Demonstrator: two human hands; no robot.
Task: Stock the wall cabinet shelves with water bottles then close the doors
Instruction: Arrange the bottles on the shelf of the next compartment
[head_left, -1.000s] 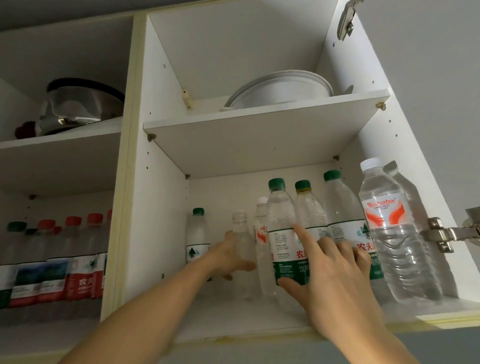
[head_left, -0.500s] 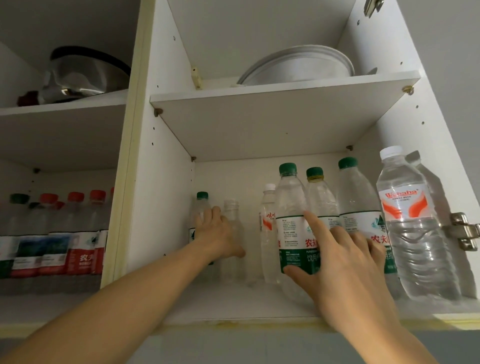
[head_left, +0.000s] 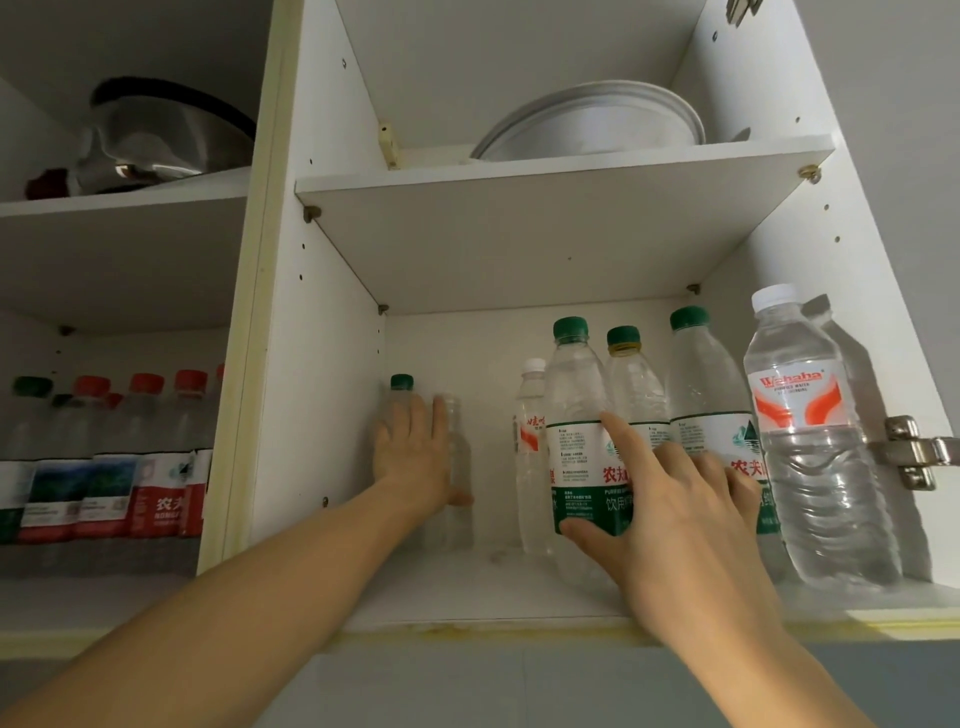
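Left hand (head_left: 415, 457) flat, fingers straight, pressing two small bottles (head_left: 453, 467) at the lower shelf's back-left corner. Right hand (head_left: 670, 499) w/ thumb and forefinger round the green-label bottle (head_left: 576, 441) in front; more bottles crowd just beside it, incl. a Wahaha bottle (head_left: 810, 441) near the hinge (head_left: 914, 452). Plates (head_left: 592, 124) on the shelf above
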